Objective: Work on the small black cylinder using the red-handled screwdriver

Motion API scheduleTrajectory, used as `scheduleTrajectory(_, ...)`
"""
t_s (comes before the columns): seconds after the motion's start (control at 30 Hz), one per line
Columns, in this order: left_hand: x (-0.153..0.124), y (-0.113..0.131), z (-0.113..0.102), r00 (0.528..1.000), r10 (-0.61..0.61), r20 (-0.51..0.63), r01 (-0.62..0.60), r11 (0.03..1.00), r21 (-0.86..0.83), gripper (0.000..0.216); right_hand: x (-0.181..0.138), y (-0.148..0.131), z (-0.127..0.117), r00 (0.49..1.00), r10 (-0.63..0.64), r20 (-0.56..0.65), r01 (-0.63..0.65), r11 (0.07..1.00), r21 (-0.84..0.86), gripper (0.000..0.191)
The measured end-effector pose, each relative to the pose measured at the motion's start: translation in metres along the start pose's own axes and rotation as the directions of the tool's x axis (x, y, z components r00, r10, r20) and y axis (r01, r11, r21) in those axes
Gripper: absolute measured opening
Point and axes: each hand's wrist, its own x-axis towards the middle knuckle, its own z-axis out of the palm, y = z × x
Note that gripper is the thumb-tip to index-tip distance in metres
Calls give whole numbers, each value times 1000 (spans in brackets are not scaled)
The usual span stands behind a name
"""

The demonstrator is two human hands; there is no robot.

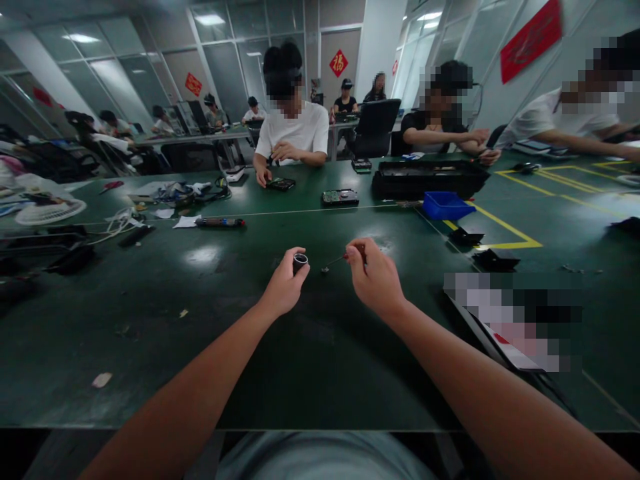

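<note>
In the head view, the person's left hand (284, 288) is closed around a short black cylinder (301, 263) with a pale ring-shaped rim, above the dark green tabletop (320, 380). The right hand (376, 277) pinches a thin metal-shafted tool (336, 263) by its reddish handle, tip beside a small grey piece (325, 270) between the hands; contact there cannot be told.

free: tabletop (310, 380) between forearms (215, 373) | between hands (380, 280): thin tool (336, 261) | ahead: hard drive (341, 197)
</note>
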Motion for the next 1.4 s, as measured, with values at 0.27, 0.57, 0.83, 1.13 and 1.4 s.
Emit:
scheduleTrajectory(0.27,11,20,-2,987,10,161,-41,981,191,27,0,2,-1,1000,-4,-19,4,1000,-2,19)
scheduleTrajectory(0.57,35,13,25,937,45,345,-218,849,480,34,1,3,-2,1000,0,-21,0,1000,5,20)
scheduleTrajectory(0.83,48,16,25,935,6,355,-194,845,499,26,1,2,-2,999,-9,-33,9,1000,9,21)
scheduleTrajectory(1.13,57,-9,-34,857,-437,271,510,652,-561,17,1,4,-2,1000,5,-7,-5,1000,21,21)
scheduleTrajectory(1.4,42,-33,-118,822,-559,111,387,404,-829,15,1,6,-1,1000,13,4,-13,1000,28,21)
